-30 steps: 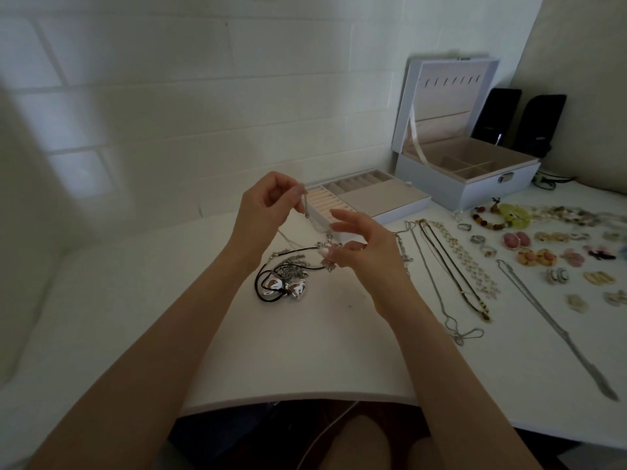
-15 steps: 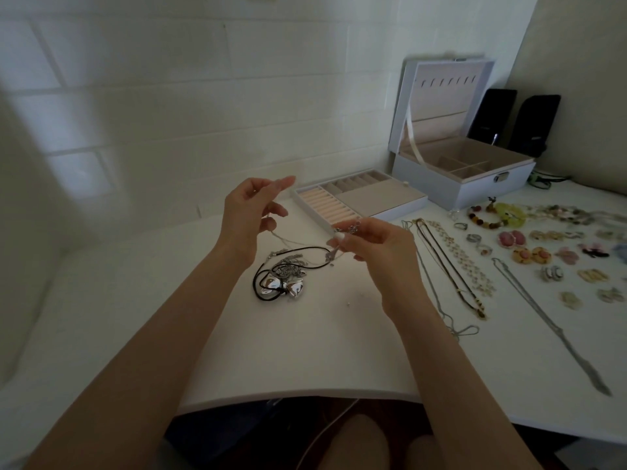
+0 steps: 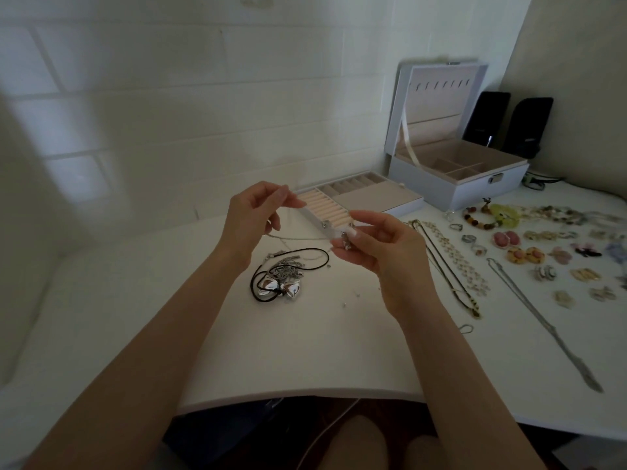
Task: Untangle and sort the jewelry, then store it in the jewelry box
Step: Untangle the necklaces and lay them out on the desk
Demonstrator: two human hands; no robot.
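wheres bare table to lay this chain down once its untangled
Widest bare table lies left of the tangled pile, toward the wall. Also bare: the near strip between pile and front edge. Crowded right of the laid-out necklaces: rings, earrings, bracelets.

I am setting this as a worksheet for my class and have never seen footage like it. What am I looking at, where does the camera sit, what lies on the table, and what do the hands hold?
There is no machine here: a person works with two bare hands. One wide-angle camera sits on their head and looks down, so the arms reach in from below. The left hand and right hand seem to pinch a thin silver chain between them, above the white table. Under it lies a tangle of black cord and silver heart pendants. To the right lie sorted necklaces, rings and earrings. Behind them stand the open white jewelry box and its beige ring tray.
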